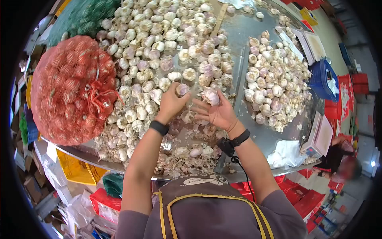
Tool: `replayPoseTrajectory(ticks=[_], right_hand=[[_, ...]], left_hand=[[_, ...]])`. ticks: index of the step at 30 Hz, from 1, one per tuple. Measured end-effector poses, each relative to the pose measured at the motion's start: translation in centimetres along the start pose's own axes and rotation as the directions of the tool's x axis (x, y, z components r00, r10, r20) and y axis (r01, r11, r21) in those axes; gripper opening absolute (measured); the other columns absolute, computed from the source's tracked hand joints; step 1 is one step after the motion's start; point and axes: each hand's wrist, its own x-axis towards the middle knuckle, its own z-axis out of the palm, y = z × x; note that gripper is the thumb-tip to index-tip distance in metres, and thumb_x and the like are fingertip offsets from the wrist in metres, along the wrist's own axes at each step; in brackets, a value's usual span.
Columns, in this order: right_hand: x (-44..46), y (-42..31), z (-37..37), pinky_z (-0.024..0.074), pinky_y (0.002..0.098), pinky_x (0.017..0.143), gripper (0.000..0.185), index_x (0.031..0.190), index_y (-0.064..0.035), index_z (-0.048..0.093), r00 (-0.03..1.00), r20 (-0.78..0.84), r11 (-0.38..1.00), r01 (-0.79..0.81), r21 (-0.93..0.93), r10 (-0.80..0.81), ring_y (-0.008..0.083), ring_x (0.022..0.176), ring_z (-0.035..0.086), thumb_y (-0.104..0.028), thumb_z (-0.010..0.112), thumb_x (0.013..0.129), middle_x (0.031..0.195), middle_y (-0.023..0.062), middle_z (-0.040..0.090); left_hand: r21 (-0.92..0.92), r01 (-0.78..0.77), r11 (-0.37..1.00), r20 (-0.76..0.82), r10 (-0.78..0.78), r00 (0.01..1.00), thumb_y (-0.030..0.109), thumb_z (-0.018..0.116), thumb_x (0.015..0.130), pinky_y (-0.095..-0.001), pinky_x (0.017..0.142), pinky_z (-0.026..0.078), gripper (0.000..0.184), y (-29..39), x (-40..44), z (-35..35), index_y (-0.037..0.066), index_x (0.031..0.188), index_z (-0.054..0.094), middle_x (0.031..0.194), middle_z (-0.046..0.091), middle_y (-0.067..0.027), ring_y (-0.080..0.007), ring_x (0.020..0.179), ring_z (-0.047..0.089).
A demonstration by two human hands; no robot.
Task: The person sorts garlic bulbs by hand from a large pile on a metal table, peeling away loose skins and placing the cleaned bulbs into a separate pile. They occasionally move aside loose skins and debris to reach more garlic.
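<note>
My left hand (172, 103) is closed around a garlic bulb (182, 90), with the bulb showing at the thumb and fingertips. To its right, my right hand (219, 113) is turned palm up with its fingers loosely spread. Another garlic bulb (210, 96) sits between that hand's thumb and index finger. Both hands are over the metal table (243, 115), among loose garlic bulbs (135, 47) that cover its left and middle. Below the hands lie more bulbs mixed with papery skins (179, 164).
A red mesh sack of garlic (71, 91) stands at the left, with a green net sack (81, 18) behind it. Right of a metal divider lies a second garlic pile (274, 79). Scales (318, 137), a blue basket (324, 79) and white plastic (286, 154) flank it. A person (340, 157) is at the far right.
</note>
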Motion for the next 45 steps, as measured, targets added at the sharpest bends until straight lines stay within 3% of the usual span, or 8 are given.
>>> replayPoseTrajectory(ticks=[9,18,25,28,32,35,43,45], right_hand=[[-1.5,3.2,-3.4,0.0503,0.0523,0.098,0.061,0.136,-0.0012,0.045,0.948,0.289,0.923,0.011,0.386,-0.132,0.037,0.121,0.055,-0.05,0.045,0.099,0.137,0.0218,0.049],[-10.0,-9.2,-1.9,0.0324,0.0511,0.116,0.058,0.141,0.0027,0.039,0.749,0.113,0.548,0.364,0.753,-0.653,0.0374,0.138,0.035,-0.031,0.054,0.096,0.15,0.0216,0.034],[0.2,-5.9,-1.9,0.0491,0.042,0.099,0.045,0.133,-0.0051,0.052,0.909,0.139,0.883,0.415,-0.22,-0.393,0.0294,0.119,0.058,-0.025,0.062,0.094,0.13,0.0136,0.059],[7.8,-1.6,3.8,0.0499,0.0391,0.098,0.041,0.131,-0.007,0.054,0.847,0.163,0.197,0.298,-0.934,-0.507,0.0286,0.12,0.057,-0.014,0.063,0.092,0.129,0.0122,0.058],[14.9,0.2,3.8,0.047,0.0413,0.098,0.039,0.123,-0.0116,0.058,0.83,0.439,-0.625,0.146,-0.767,-0.345,0.0323,0.119,0.056,-0.005,0.065,0.085,0.129,0.0108,0.057],[15.6,1.0,4.5,0.044,0.0433,0.098,0.03,0.11,-0.0089,0.059,0.906,0.301,-0.571,0.084,-0.817,-0.297,0.0355,0.117,0.053,-0.005,0.066,0.082,0.128,0.0129,0.056],[14.0,1.9,1.6,0.0499,0.0392,0.082,0.032,0.114,-0.0109,0.057,0.924,-0.31,0.505,-0.162,-0.848,-0.224,0.0254,0.089,0.064,-0.024,0.062,0.085,0.095,0.0119,0.065],[13.7,3.0,5.2,0.0509,0.0398,0.082,0.038,0.118,-0.0131,0.056,0.948,-0.21,0.147,-0.178,-0.973,-0.24,0.0277,0.09,0.065,-0.027,0.063,0.084,0.096,0.0134,0.066]], left_hand=[[-0.293,-0.446,0.846,0.029,0.474,0.88,0.025,0.073,0.083,-0.0418,0.099,0.045,0.042,7.1,-8.5,-3.1,0.002,0.115,0.06,0.117,0.06,-0.0179,-0.0351,0.112,0.057],[0.465,-0.127,0.876,-0.153,0.221,0.963,0.007,0.067,0.076,-0.0439,0.076,0.056,0.042,-3.2,-1.2,-4.3,0.01,0.115,0.052,0.111,0.055,-0.0151,-0.036,0.107,0.054],[0.472,-0.239,0.849,0.038,0.251,0.967,0.002,0.066,0.071,-0.0408,0.08,0.056,0.039,-4.1,-3.8,-2.6,0.008,0.108,0.058,0.117,0.05,-0.0147,-0.0363,0.111,0.052],[-0.014,-0.177,0.984,-0.039,0.176,0.984,0.005,0.066,0.074,-0.0338,0.081,0.053,0.033,-4.7,-4.8,-5.0,0.004,0.106,0.06,0.105,0.057,-0.0131,-0.029,0.101,0.058],[-0.903,0.198,0.382,0.171,-0.104,0.98,0.009,0.06,0.08,-0.0366,0.087,0.053,0.029,-6.7,-6.4,-11.3,0.004,0.108,0.059,0.103,0.063,-0.0092,-0.0211,0.1,0.062],[-0.981,0.182,-0.068,0.189,-0.128,0.974,0.013,0.058,0.086,-0.0466,0.093,0.055,0.028,-9.3,-7.4,-15.0,0.003,0.112,0.056,0.109,0.064,-0.0114,-0.0261,0.107,0.063],[0.051,0.438,0.897,-0.257,-0.412,0.874,0.032,0.071,0.086,-0.0422,0.078,0.052,0.038,-13.2,-3.6,-15.0,0.001,0.106,0.06,0.1,0.068,-0.0177,-0.0345,0.093,0.066],[0.039,0.402,0.915,-0.279,-0.376,0.884,0.04,0.072,0.082,-0.0456,0.081,0.051,0.053,-11.6,-2.8,-15.1,0.002,0.116,0.059,0.101,0.067,-0.0199,-0.0386,0.096,0.065]])
